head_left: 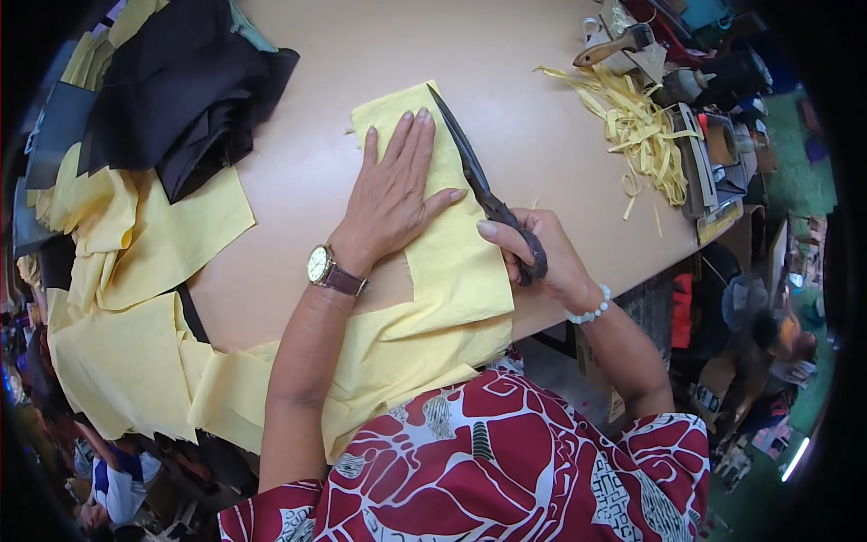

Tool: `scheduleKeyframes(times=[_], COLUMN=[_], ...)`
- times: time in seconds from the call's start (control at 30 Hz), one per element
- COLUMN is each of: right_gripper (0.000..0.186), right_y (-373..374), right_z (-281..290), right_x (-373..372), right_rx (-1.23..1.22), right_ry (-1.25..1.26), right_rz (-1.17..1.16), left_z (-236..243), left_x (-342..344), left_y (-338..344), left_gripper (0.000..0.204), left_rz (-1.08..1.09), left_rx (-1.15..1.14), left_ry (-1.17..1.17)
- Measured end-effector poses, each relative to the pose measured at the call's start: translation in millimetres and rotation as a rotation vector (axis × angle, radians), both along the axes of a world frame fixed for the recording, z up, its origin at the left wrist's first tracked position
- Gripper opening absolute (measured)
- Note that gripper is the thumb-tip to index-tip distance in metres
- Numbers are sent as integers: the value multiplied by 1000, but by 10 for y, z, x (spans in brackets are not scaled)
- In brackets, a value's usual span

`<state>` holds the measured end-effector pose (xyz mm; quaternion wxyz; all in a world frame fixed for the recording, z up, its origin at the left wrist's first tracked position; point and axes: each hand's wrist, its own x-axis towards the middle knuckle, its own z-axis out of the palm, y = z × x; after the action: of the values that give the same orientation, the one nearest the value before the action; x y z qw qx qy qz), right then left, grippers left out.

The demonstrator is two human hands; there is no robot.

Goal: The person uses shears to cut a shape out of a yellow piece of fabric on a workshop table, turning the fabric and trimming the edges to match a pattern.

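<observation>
A long piece of yellow fabric (456, 262) lies on the table (334, 45), its far end flat and its near part trailing left over the table's front edge. My left hand (393, 181) presses flat on the far part, fingers spread and thumb out to the right. In my right hand (546, 244) is a pair of dark scissors (474, 172), my fingers in and around the handles. The blades look closed together and run along the right edge of the fabric, with the tips near its far right corner.
Folded black fabric (190, 90) is heaped at the far left, over more yellow fabric (194, 226). To the right lies a tangle of thin yellow strips (641, 131). Behind the strips are a wooden-handled brush (614, 47) and assorted boxes and tools. Other people show blurred at the lower left.
</observation>
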<state>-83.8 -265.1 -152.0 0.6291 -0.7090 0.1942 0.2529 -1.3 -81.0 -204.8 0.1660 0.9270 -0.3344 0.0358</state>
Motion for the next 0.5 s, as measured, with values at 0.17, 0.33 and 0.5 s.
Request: scheduleKeyframes(times=[0.17, 0.33, 0.5], right_gripper=[39, 38, 36], right_y=[-8, -16, -14], right_z=[-25, 14, 14], right_x=[61, 62, 118], right_rx=[14, 20, 1], right_ry=[-21, -28, -11], right_rz=[-12, 7, 11], left_z=[-7, -3, -42], left_x=[-5, -6, -3], left_y=[-15, -10, -6], left_gripper=[85, 85, 84], left_rz=[3, -1, -2], left_rx=[-12, -4, -35], left_ry=[11, 9, -8])
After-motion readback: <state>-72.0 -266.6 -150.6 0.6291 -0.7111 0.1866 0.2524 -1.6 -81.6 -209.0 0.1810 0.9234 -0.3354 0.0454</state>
